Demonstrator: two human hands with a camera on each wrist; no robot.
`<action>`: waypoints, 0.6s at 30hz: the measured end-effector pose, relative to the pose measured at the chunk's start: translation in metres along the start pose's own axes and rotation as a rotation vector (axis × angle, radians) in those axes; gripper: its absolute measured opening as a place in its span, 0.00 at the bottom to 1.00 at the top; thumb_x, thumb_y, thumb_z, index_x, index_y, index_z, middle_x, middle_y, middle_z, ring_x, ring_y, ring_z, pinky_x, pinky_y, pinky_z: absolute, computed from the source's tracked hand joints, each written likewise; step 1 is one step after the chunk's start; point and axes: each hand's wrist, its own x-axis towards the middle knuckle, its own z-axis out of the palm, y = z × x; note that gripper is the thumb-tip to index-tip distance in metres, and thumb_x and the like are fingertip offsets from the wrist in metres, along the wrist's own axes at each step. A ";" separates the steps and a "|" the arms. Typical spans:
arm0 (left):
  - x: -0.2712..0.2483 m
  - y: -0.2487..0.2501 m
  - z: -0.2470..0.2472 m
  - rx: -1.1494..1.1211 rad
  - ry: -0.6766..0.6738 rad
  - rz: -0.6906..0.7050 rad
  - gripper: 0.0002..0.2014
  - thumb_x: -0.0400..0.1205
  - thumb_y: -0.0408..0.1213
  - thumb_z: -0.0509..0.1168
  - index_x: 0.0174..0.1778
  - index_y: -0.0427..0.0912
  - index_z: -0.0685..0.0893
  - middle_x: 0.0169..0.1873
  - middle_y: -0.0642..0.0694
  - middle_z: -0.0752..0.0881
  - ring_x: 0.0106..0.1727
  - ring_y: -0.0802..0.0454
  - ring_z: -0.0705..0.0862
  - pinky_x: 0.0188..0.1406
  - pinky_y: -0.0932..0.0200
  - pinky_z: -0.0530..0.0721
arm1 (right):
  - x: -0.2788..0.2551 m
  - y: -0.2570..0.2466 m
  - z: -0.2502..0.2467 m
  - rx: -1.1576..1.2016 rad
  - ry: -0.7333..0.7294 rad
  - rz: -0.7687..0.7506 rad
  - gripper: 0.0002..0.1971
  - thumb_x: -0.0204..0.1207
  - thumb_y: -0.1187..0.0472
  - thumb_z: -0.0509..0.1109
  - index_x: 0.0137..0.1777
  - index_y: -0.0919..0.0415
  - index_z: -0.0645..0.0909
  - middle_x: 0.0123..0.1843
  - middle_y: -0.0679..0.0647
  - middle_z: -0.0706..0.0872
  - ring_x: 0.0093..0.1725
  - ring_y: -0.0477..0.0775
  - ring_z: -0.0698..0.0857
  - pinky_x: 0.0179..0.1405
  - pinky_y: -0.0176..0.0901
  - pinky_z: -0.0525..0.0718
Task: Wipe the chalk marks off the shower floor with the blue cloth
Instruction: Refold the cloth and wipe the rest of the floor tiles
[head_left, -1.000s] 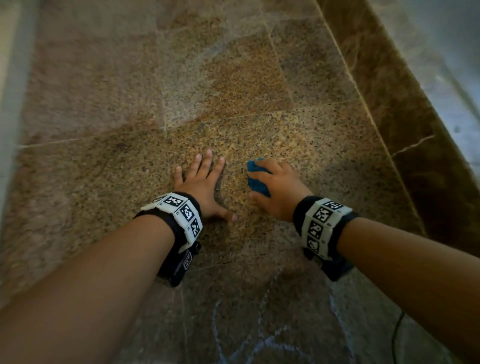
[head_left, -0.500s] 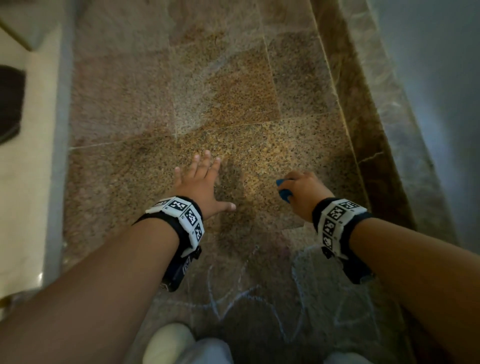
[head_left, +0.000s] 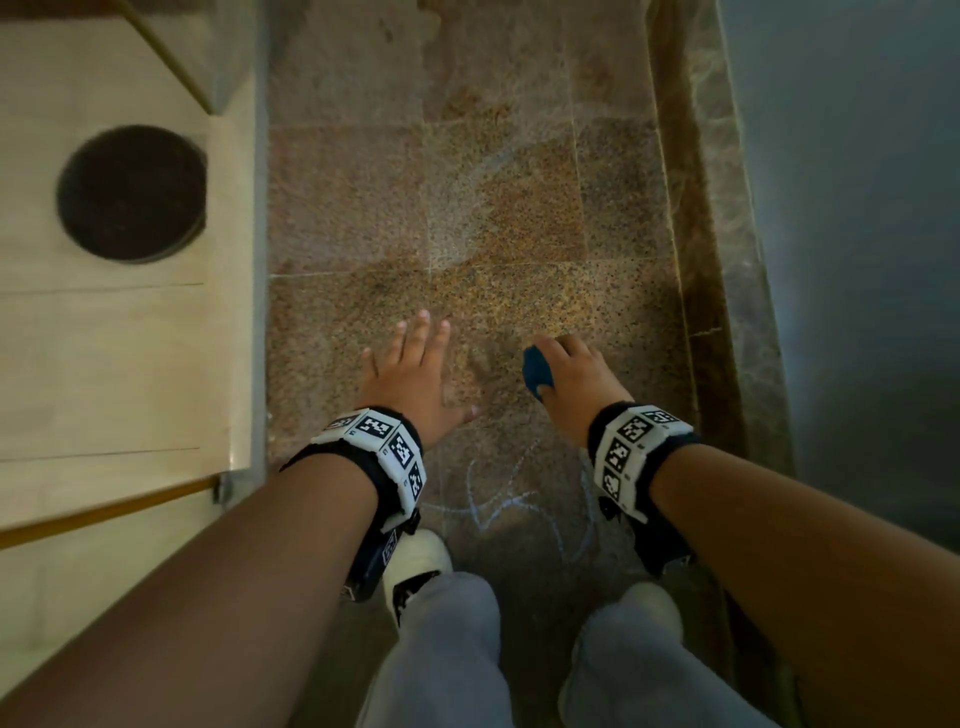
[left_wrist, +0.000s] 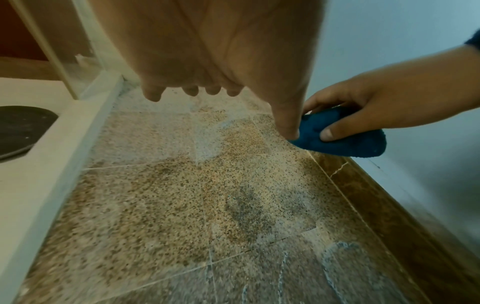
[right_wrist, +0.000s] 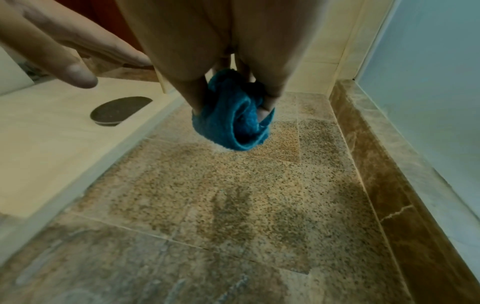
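Note:
My right hand (head_left: 569, 376) grips a bunched blue cloth (head_left: 537, 371) and holds it a little above the speckled brown shower floor (head_left: 498, 223). In the right wrist view the cloth (right_wrist: 233, 119) hangs crumpled from the curled fingers, off the floor. My left hand (head_left: 415, 369) hovers to the left of it with straight, spread fingers and holds nothing. In the left wrist view the thumb of the right hand (left_wrist: 363, 102) presses into the cloth (left_wrist: 345, 142). White chalk marks (head_left: 493, 512) cross the dark tiles between my wrists and my shoes; the same chalk marks (left_wrist: 335, 273) show faintly nearer my body.
A cream raised ledge (head_left: 104, 364) with a dark round disc (head_left: 130, 195) borders the floor on the left. A brown marble curb (head_left: 711, 260) and a grey-blue wall (head_left: 857, 260) close the right side. My white shoes (head_left: 415, 561) and grey trousers (head_left: 447, 649) are at the near end.
Both hands have drawn back toward me and lifted off the floor, the right one still gripping the cloth. The view has pulled back, showing my shoes and more chalk marks.

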 end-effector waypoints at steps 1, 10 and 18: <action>-0.008 -0.005 -0.005 -0.011 0.010 -0.002 0.49 0.80 0.63 0.61 0.84 0.51 0.34 0.83 0.50 0.31 0.84 0.47 0.34 0.82 0.38 0.40 | -0.004 -0.011 -0.002 0.016 -0.001 0.003 0.29 0.81 0.65 0.62 0.80 0.54 0.58 0.76 0.57 0.65 0.73 0.63 0.65 0.71 0.55 0.70; -0.049 -0.036 0.009 -0.103 0.090 -0.074 0.47 0.81 0.60 0.63 0.85 0.51 0.37 0.84 0.49 0.33 0.85 0.46 0.36 0.83 0.38 0.44 | -0.017 -0.049 0.018 -0.035 -0.075 -0.068 0.24 0.81 0.66 0.61 0.77 0.54 0.65 0.75 0.54 0.66 0.72 0.64 0.67 0.69 0.55 0.74; -0.083 -0.058 0.043 -0.111 0.067 -0.141 0.46 0.82 0.59 0.61 0.84 0.51 0.35 0.84 0.49 0.32 0.85 0.46 0.35 0.83 0.40 0.45 | -0.036 -0.044 0.052 -0.092 -0.107 -0.080 0.25 0.81 0.67 0.61 0.77 0.54 0.63 0.75 0.55 0.65 0.73 0.63 0.64 0.71 0.54 0.72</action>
